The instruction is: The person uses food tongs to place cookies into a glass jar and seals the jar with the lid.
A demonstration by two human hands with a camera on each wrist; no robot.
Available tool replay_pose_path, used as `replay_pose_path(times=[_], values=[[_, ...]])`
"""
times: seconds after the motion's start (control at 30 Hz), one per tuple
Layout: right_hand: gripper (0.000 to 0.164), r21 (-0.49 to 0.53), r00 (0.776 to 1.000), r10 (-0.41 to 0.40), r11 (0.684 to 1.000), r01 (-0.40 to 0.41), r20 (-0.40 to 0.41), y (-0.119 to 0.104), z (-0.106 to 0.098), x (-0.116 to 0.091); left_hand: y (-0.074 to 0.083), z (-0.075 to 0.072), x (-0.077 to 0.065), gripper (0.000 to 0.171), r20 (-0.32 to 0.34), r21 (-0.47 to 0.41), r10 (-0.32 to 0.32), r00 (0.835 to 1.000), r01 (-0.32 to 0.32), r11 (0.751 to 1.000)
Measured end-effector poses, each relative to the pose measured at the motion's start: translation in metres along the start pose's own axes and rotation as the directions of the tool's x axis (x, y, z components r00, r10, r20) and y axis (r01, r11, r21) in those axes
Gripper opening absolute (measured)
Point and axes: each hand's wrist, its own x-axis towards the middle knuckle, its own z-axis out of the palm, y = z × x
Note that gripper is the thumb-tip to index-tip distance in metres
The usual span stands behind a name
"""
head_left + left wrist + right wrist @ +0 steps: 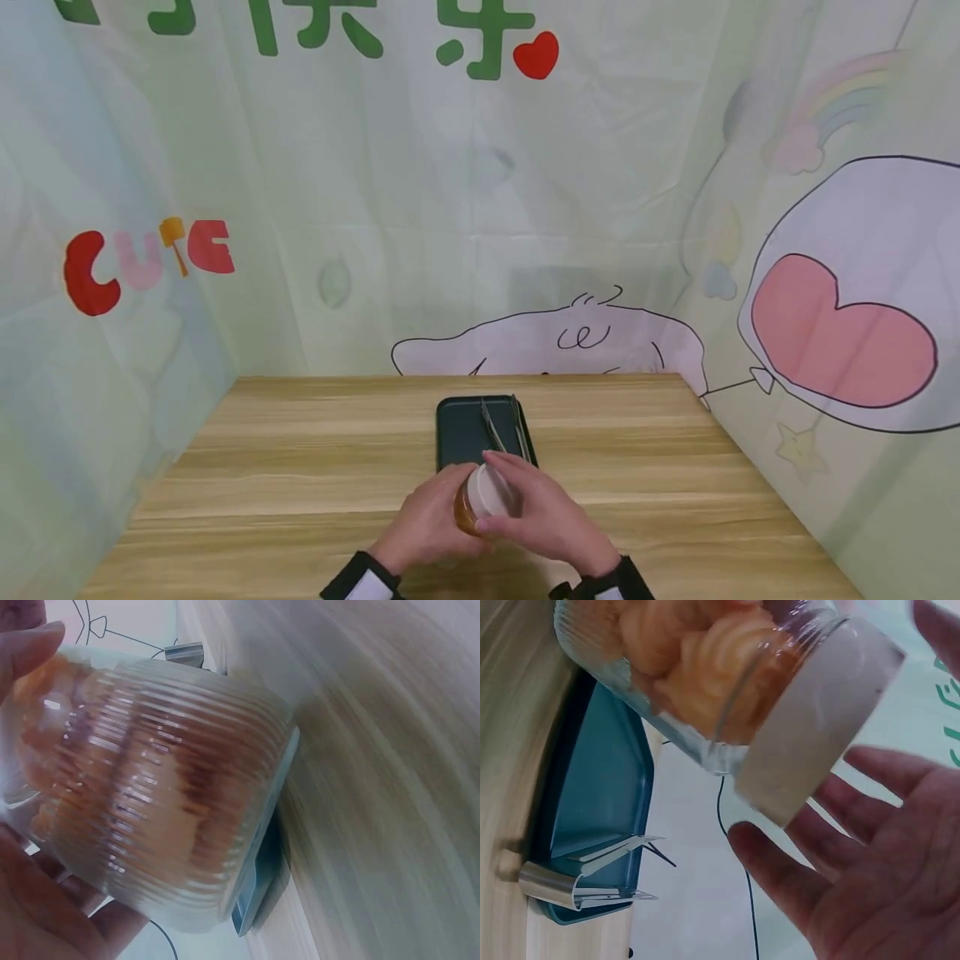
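Observation:
My left hand [429, 521] grips a clear ribbed jar [172, 787] filled with orange-brown swirled pieces that look like cookies. The jar is tilted, its white lid [821, 720] turned toward my right hand [553, 510]. Around that lid the right hand's fingers [776, 870] are spread, and in the right wrist view a gap shows between fingertips and lid. Beyond both hands lies a dark teal tray [459, 429] with metal tongs [551, 885] on it. In the head view the hands hide most of the jar and the tray's near end.
The wood-grain table [300, 450] reaches back to a printed cloth backdrop [360, 192]. Cloth walls also stand on the left and right sides. The tongs' arms stick up above the tray's right part.

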Motion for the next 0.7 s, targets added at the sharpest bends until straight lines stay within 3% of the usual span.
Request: replay_pose_path(times=[0.13,0.33,0.53,0.7], values=[[0.074,-0.021,1.000,-0.002,1.000,0.002,0.004,0.000,0.003,0.002,0.000,0.000,0.000,0.084,0.011,-0.004,-0.020,1.000,0.020,1.000],[0.077,-0.077,0.989,0.114,0.990,-0.121,-0.092,-0.007,0.011,0.003,0.000,0.000,0.001,0.078,0.013,-0.015,-0.018,1.000,0.018,1.000],[0.085,-0.155,0.976,0.164,0.970,-0.186,-0.142,-0.013,0.015,0.002,-0.001,0.000,0.002,0.076,0.011,-0.046,-0.016,1.000,0.016,0.999],[0.089,-0.106,0.988,0.125,0.985,-0.134,-0.090,-0.009,0.006,0.000,-0.002,0.000,0.001,0.078,0.003,-0.044,-0.003,1.000,0.003,0.999]])
